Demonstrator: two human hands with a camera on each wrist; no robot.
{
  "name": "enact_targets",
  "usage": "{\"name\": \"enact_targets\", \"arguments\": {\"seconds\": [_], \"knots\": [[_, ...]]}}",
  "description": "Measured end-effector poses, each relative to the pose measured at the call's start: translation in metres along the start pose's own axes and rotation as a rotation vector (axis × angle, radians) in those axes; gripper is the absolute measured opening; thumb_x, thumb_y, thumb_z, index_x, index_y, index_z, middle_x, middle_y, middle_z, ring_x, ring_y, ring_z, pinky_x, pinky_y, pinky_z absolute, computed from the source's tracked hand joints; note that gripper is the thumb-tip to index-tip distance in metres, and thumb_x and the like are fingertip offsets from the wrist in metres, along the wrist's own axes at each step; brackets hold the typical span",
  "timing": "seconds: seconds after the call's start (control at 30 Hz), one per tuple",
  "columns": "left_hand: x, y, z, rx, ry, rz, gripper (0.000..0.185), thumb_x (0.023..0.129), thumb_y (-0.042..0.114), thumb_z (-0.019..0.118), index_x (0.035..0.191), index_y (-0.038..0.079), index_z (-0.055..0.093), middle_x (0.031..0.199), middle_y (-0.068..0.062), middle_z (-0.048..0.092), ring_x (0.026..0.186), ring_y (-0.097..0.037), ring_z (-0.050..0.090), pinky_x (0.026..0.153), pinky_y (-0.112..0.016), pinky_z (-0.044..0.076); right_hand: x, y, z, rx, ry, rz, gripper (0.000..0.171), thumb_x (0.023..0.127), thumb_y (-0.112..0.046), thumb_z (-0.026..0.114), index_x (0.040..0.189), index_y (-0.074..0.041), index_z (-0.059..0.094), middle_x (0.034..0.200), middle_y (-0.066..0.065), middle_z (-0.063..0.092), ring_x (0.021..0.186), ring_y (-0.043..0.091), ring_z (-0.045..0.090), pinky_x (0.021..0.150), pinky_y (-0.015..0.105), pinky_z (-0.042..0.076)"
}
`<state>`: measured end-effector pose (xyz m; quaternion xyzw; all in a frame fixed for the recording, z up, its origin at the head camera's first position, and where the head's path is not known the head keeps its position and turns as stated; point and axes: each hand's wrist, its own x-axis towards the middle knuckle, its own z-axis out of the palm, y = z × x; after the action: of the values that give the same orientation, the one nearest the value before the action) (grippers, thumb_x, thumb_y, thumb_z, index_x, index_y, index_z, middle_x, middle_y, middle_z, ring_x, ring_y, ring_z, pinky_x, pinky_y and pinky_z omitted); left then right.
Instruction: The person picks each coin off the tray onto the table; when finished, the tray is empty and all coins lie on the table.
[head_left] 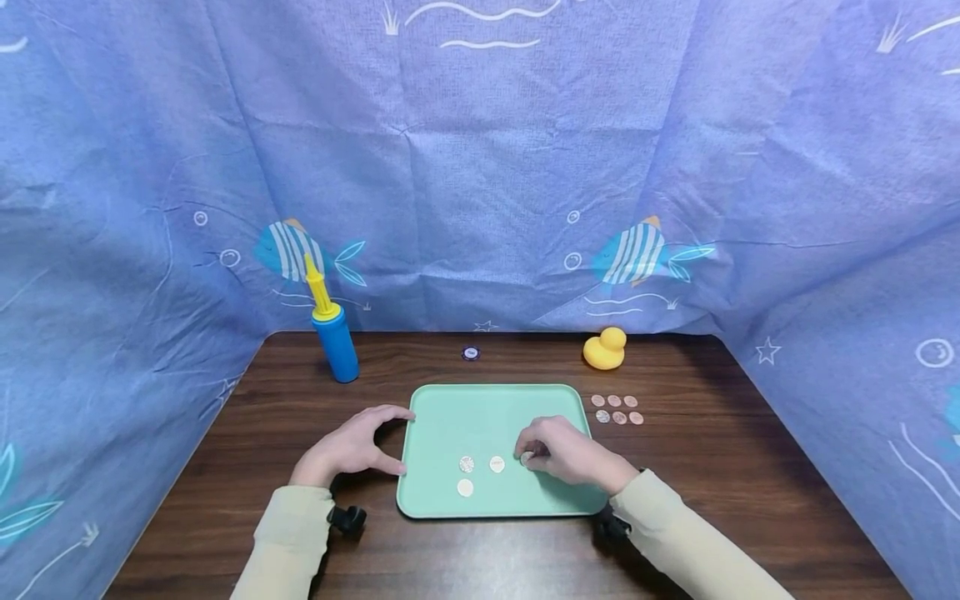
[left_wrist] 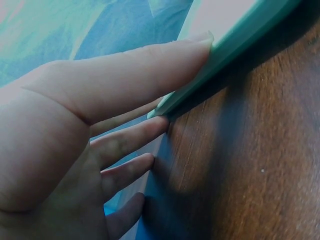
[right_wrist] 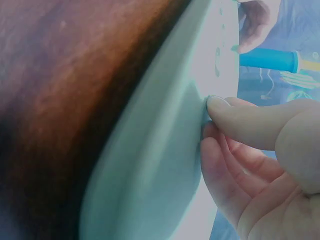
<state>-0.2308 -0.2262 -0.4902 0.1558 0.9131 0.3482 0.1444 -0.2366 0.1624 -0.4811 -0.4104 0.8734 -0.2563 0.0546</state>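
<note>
My left hand (head_left: 352, 447) has its thumb and forefinger spread against the left edge of the mint-green tray (head_left: 487, 408). In the left wrist view the thumb (left_wrist: 150, 70) lies on the tray's rim, the other fingers beside it. Over the tray's right half, my right hand (head_left: 561, 450) pinches a small round coin-like disc (head_left: 527, 458) by thumb and fingers, low at the tray's surface; the fingers partly hide it. Left of that hand, three more flat discs lie on the tray: a patterned one (head_left: 467, 464), a pale one (head_left: 497, 464) and a plain one (head_left: 465, 487).
Right of the tray, several coppery and silvery discs (head_left: 614, 401) lie in two rows on the dark wooden table (head_left: 480, 554). Behind stand a blue and yellow hand pump (head_left: 337, 346), a dark-rimmed poker chip (head_left: 470, 353) and a yellow rubber duck (head_left: 603, 350). A blue cloth (head_left: 480, 183) surrounds the table.
</note>
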Motion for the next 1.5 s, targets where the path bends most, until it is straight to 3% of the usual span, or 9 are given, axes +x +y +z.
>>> {"name": "enact_targets", "arguments": {"seconds": [0.3,0.7,0.8,0.87,0.93,1.03,1.23,1.5], "knots": [[-0.002,0.002,0.0,-0.002,-0.001,-0.015,0.082,0.077,0.036,0.096,0.148,0.018,0.059,0.158,-0.012,0.05,0.147,-0.04,0.04,0.116,-0.065,0.037,-0.011,0.01,-0.01,0.141,0.032,0.03,0.012,0.09,0.001,0.08,0.095,-0.01,0.079,0.087,-0.001,0.076,0.082,0.005,0.068,0.076,0.026,0.06],[-0.001,0.003,0.001,-0.011,-0.002,-0.02,0.082,0.076,0.035,0.096,0.148,0.018,0.059,0.158,-0.013,0.049,0.147,-0.04,0.04,0.116,-0.065,0.037,-0.038,0.034,-0.037,0.164,0.171,0.071,0.012,0.09,-0.001,0.081,0.097,-0.01,0.078,0.09,-0.001,0.076,0.08,0.005,0.069,0.073,0.029,0.06],[0.0,0.002,0.001,-0.012,-0.004,-0.016,0.082,0.076,0.036,0.096,0.148,0.018,0.059,0.158,-0.013,0.049,0.148,-0.04,0.04,0.116,-0.065,0.037,-0.047,0.039,-0.045,0.126,0.213,0.118,0.012,0.09,-0.005,0.082,0.097,-0.014,0.078,0.09,-0.005,0.075,0.079,0.004,0.069,0.083,0.033,0.054],[0.0,0.002,0.001,-0.012,-0.005,-0.013,0.082,0.077,0.036,0.096,0.148,0.018,0.059,0.158,-0.012,0.049,0.148,-0.04,0.04,0.116,-0.065,0.037,-0.052,0.044,-0.049,0.106,0.238,0.159,0.012,0.09,-0.008,0.083,0.096,-0.016,0.078,0.089,-0.009,0.074,0.081,0.008,0.071,0.084,0.035,0.054],[0.0,0.001,0.001,-0.013,-0.004,-0.013,0.082,0.077,0.036,0.096,0.148,0.018,0.059,0.158,-0.012,0.049,0.148,-0.04,0.04,0.116,-0.065,0.037,-0.058,0.049,-0.053,0.101,0.259,0.19,0.011,0.09,-0.007,0.083,0.095,-0.016,0.078,0.088,-0.011,0.073,0.092,0.018,0.074,0.087,0.034,0.055],[0.0,0.001,0.0,-0.007,-0.005,-0.011,0.082,0.077,0.037,0.096,0.148,0.018,0.059,0.158,-0.013,0.05,0.147,-0.041,0.04,0.116,-0.066,0.037,-0.066,0.056,-0.056,0.101,0.283,0.228,0.012,0.09,-0.005,0.083,0.094,-0.015,0.077,0.087,-0.012,0.072,0.099,0.028,0.075,0.077,0.031,0.062],[-0.001,0.003,-0.001,-0.011,-0.009,-0.01,0.082,0.077,0.036,0.096,0.148,0.017,0.059,0.158,-0.014,0.049,0.148,-0.041,0.04,0.117,-0.065,0.037,-0.081,0.068,-0.056,0.071,0.331,0.297,0.014,0.086,-0.004,0.085,0.092,-0.014,0.077,0.083,-0.01,0.071,0.079,0.007,0.067,0.074,0.03,0.06],[-0.001,0.005,0.0,-0.012,-0.007,-0.018,0.082,0.077,0.036,0.096,0.148,0.018,0.059,0.158,-0.014,0.049,0.147,-0.041,0.04,0.117,-0.066,0.036,-0.087,0.08,-0.047,0.043,0.313,0.353,0.017,0.083,-0.008,0.088,0.084,-0.017,0.074,0.077,-0.012,0.068,0.073,0.002,0.062,0.07,0.027,0.053]]}}
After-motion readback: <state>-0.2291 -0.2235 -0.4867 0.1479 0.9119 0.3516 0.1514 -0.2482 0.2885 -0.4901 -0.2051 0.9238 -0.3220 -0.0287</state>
